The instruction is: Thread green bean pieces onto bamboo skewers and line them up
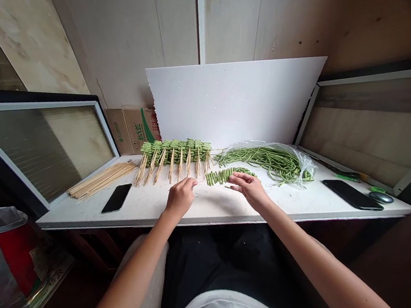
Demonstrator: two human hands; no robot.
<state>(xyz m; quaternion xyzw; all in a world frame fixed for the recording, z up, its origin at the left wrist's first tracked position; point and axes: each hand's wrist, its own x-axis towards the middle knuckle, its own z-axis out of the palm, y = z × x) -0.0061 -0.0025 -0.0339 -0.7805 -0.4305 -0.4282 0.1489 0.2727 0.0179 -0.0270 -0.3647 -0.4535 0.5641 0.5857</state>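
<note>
A skewer threaded with folded green beans [219,177] is held level above the white table. My left hand [182,195] pinches its bare end, fingers closed. My right hand [247,187] has its fingers around the bean-covered part, toward the right. Beyond my left hand, finished bean skewers [176,152] are stacked in a row, their bare sticks pointing toward me. Long loose green beans [273,161] lie in a clear plastic bag behind my right hand. Bare wooden skewers [101,179] form a pile at the left.
A phone [116,198] lies at the left of the white table [152,208]. Another dark phone [352,194] and a round object with a green ring [381,196] are at the right. A white board [237,102] and a cardboard box [130,129] stand behind.
</note>
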